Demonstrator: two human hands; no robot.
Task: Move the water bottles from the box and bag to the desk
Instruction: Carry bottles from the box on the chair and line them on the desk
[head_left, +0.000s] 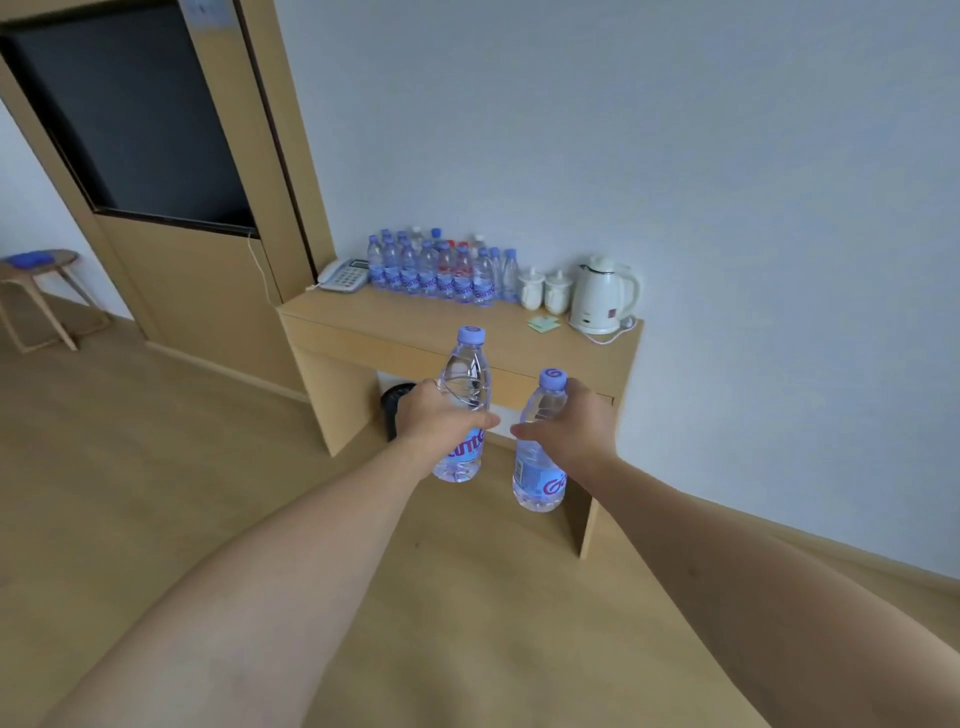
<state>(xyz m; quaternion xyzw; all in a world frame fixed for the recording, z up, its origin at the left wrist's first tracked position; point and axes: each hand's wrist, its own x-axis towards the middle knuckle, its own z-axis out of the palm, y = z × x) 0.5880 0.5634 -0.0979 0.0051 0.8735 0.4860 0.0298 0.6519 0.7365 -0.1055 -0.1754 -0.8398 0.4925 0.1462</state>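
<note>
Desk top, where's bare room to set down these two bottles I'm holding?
The desk is bare along its front edge, ahead of the cluster of bottles and left of the green packets. The back is crowded: telephone, bottles, two cups, kettle.

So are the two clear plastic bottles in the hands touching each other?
Apart. The head view shows floor and desk between the left clear plastic bottle and the right one.
</note>
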